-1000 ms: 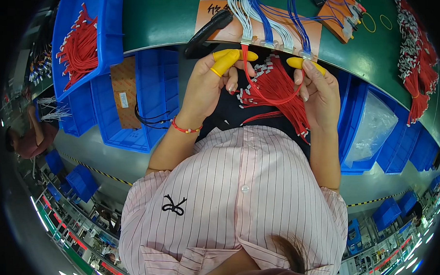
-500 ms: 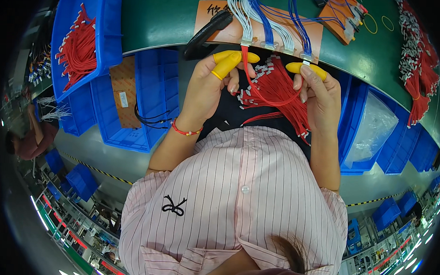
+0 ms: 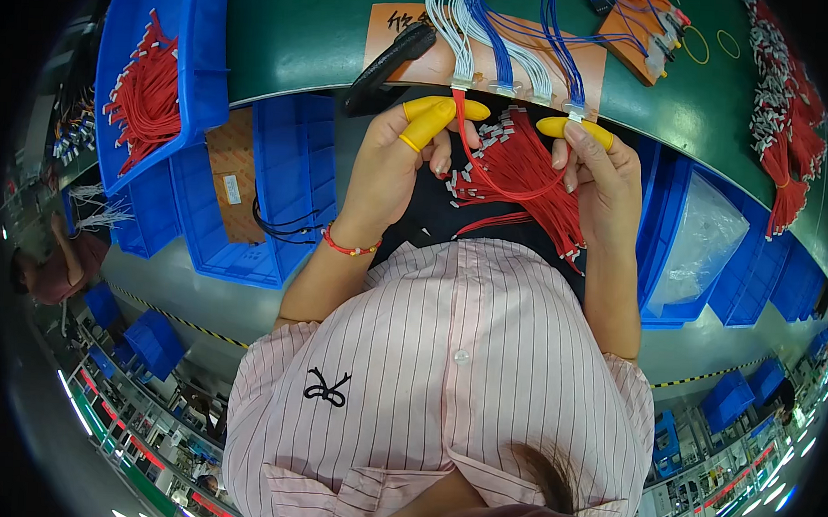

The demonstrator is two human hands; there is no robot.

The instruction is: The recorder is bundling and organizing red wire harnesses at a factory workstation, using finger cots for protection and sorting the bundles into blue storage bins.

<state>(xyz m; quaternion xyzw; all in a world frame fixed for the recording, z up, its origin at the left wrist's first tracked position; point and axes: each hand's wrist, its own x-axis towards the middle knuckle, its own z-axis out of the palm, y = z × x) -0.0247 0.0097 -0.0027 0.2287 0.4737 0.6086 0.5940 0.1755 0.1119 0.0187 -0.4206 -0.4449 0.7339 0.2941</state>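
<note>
My left hand (image 3: pixel 387 166), with yellow finger cots on thumb and index finger, pinches one end of a red cable (image 3: pixel 465 133) just below a white socket (image 3: pixel 461 81) at the bench edge. Closed on the cable's other end is my right hand (image 3: pixel 610 179), which wears a yellow cot on its index finger. That end meets the socket below the blue wires (image 3: pixel 568 63); my fingertips partly cover the joint. Between my hands the cable sags in a loop. Under it, a bundle of red cables (image 3: pixel 535 176) with white connectors lies across my lap.
An orange board (image 3: pixel 394 53) on the green bench carries the sockets, with a black handle-like object (image 3: pixel 393 65) at its left. A blue bin (image 3: pixel 202 60) of red cables stands left. More red cables (image 3: pixel 788 135) lie right. Blue crates (image 3: pixel 294 163) sit below the bench.
</note>
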